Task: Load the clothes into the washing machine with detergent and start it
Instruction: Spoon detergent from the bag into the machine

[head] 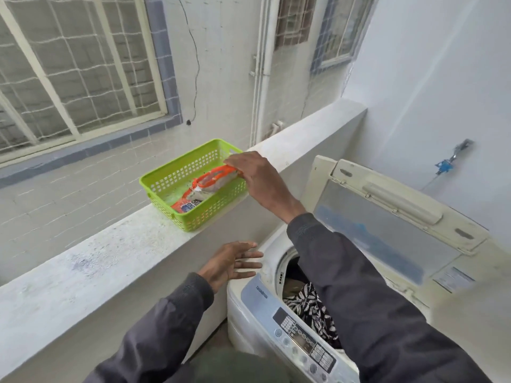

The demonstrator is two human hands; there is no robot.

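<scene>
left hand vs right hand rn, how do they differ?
The right hand reaches into the green basket on the ledge and pinches the orange detergent packet; the left hand hangs lower, beside the washing machine, fingers spread, holding nothing. Both wear dark sleeves.

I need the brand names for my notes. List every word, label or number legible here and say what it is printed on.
Nothing reads with certainty.
Detergent packet in the green basket: white letters on a blue patch, blurred and partly covered.
Washing machine front rim: a small dark brand word, too small to read.
Control panel: button captions and display, too small to read.
Open lid: a white sticker at its lower corner, print blurred.
</scene>
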